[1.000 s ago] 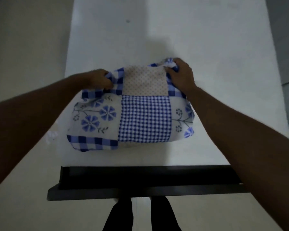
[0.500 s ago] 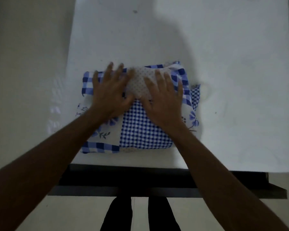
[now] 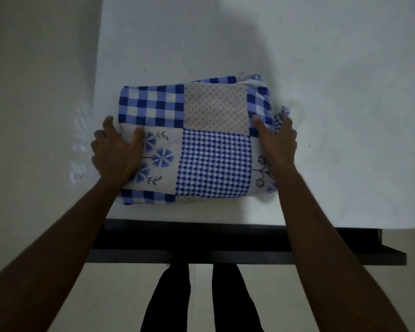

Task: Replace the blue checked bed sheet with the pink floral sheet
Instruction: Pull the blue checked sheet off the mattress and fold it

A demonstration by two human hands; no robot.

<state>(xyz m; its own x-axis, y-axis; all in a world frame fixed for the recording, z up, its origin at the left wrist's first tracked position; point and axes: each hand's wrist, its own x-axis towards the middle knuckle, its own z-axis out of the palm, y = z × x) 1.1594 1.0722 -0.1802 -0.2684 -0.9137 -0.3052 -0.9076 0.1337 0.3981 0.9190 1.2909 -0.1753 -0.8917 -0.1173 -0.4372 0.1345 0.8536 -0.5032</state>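
The blue checked bed sheet (image 3: 203, 137) lies folded into a thick rectangular bundle near the foot of the bare white mattress (image 3: 321, 92). It shows checked, dotted and blue-flower patches. My left hand (image 3: 116, 149) grips the bundle's left edge, thumb on top and fingers down the side. My right hand (image 3: 277, 140) grips the right edge the same way, beside a loose checked corner that sticks out. No pink floral sheet is in view.
The mattress sits on a dark bed frame (image 3: 225, 245) whose foot edge runs across the view below the bundle. Pale floor (image 3: 34, 92) lies to the left. My dark-trousered legs (image 3: 201, 298) stand against the frame.
My hands pinched the far corners, then pressed flat on top of the bundle. They have slid outward and now grip its left and right edges.
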